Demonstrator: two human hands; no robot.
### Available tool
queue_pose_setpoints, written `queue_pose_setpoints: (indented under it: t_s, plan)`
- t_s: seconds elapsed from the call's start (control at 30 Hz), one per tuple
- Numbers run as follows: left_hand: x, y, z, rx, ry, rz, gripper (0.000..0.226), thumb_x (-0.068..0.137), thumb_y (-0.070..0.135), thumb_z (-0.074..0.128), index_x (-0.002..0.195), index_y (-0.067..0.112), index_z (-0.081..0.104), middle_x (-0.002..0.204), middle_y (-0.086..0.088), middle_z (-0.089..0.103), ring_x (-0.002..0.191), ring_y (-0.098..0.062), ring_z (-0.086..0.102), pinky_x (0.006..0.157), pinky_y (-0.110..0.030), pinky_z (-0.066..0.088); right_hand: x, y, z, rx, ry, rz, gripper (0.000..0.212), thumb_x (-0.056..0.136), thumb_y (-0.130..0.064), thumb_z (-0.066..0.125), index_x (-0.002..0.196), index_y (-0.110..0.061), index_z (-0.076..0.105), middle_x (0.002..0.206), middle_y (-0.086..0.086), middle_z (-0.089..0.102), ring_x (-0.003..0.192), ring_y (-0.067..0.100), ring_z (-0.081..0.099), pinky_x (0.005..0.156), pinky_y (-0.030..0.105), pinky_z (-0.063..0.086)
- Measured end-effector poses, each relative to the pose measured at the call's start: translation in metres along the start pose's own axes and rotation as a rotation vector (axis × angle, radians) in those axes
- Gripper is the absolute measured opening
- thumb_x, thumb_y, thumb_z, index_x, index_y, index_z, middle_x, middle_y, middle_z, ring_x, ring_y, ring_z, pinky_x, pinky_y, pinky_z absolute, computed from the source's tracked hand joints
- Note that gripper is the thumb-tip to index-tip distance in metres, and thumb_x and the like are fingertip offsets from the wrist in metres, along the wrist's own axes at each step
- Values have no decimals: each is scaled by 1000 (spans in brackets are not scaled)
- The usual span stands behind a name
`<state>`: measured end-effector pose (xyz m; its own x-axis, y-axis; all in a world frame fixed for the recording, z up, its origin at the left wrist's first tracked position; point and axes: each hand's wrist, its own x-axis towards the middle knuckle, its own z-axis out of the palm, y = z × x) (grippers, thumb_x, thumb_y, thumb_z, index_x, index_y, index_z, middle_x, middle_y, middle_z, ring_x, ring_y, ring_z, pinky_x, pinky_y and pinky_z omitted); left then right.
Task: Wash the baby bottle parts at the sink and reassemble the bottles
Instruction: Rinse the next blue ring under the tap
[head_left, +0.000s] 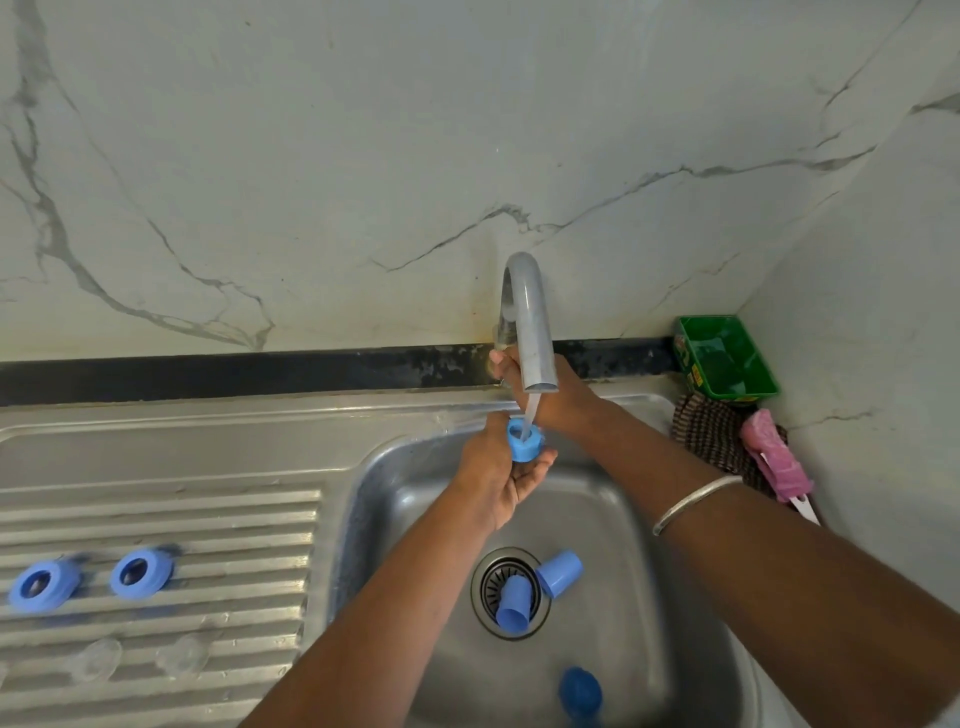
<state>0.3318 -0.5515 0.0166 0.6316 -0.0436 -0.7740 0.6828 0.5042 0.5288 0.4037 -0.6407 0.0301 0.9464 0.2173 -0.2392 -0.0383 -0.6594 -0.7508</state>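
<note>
Nearest me, my left hand (498, 467) holds a blue collar ring (524, 440) under the tap (530, 322) stream over the sink (395, 467). My right hand (545, 395) reaches behind the spout, grip unclear. I'd rotate it, flushing the threads.

Soft, even daylight fills the view, with faint shadows. Dull glare lies on the steel sink (395, 467). Wide-angle bending curves the edges, and the 2 blue rings (140, 571) look motion-smeared.
</note>
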Motion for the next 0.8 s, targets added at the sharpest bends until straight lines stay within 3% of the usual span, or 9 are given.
queue_pose_setpoints:
  t_s: [0.07,0.17,0.27,0.37,0.43,0.5,0.57,0.67,0.8]
  plan:
    - [2,-2,-1,-11,17,7,31,103,36,51,100,7,63,76,-18,71,49,-16,67,43,-23,55,-3,4,1,-9,33,14,18,102,-28,52,84,-26,50,91,1,61,89,24,64,89,43,53]
    - [6,-5,-4,-45,11,1,37,104,35,46,92,6,65,68,-12,66,50,-16,63,46,-24,56,-17,13,5,-21,129,31,24,101,-41,52,79,-34,46,76,-14,55,70,2,56,71,20,47]
    - [5,-9,-3,-71,-31,-29,39,104,30,39,84,4,60,68,-10,56,52,-17,51,43,-22,52,-45,28,12,73,211,79,3,97,-35,58,96,-33,60,79,-18,60,70,-5,60,58,7,38]
    - [7,-18,-1,95,8,28,27,103,26,45,92,7,61,73,-8,57,58,-15,51,44,-21,51,-70,44,20,91,205,84,14,94,-27,62,107,-29,68,91,-15,68,81,-7,62,64,4,40]
    - [9,-24,-4,253,24,109,23,102,26,51,99,7,62,77,-8,57,59,-13,54,48,-19,50,-79,50,23,161,226,103,14,96,-24,62,107,-26,70,94,-13,69,83,-5,63,71,6,45]
    - [13,-30,-11,362,-2,216,20,97,24,61,98,4,62,75,-8,58,59,-13,55,52,-22,49,-83,53,25,400,191,200,17,97,-19,61,111,-20,71,98,0,73,83,10,71,70,24,57]
    - [14,-33,-20,476,8,340,23,88,22,73,93,1,64,77,-9,65,65,-18,63,63,-33,53,-84,51,25,596,149,278,21,97,-12,61,116,-14,69,100,11,74,82,23,74,66,33,58]
    - [10,-32,-28,587,74,551,24,74,18,85,95,12,74,85,-4,76,82,-21,72,78,-39,57,-82,49,27,594,148,270,22,92,-7,67,113,-10,70,98,13,74,86,25,74,72,32,59]
    - [5,-27,-39,624,20,755,34,70,11,87,91,35,75,83,9,76,80,-7,72,74,-26,59,-80,43,33,651,137,271,21,84,-10,77,100,-14,65,93,10,74,81,20,75,73,33,61]
